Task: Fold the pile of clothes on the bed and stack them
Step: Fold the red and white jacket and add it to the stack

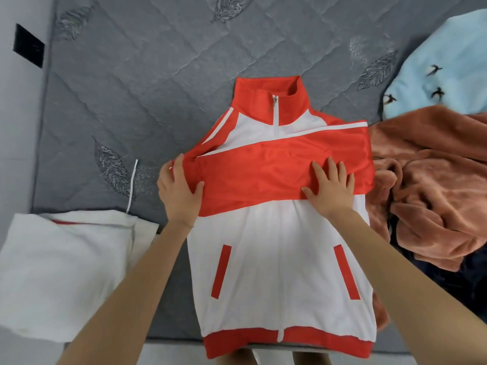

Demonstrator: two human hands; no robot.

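A red-and-white jacket (279,248) is laid flat at frame centre, zipped, one red sleeve (276,167) folded across the chest. A folded white garment (66,272) is placed lower left; unfolded clothes (427,185) are heaped right

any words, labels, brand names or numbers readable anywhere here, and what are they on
No text can be read anywhere in this view.
Jacket: no logo, tag or print shows, only red panels and white stripes.
Light blue garment: small dark shapes, motifs rather than letters.
Black wall plate: too blurred to tell whether it bears any marking.
Mattress: stitched leaf patterns only.
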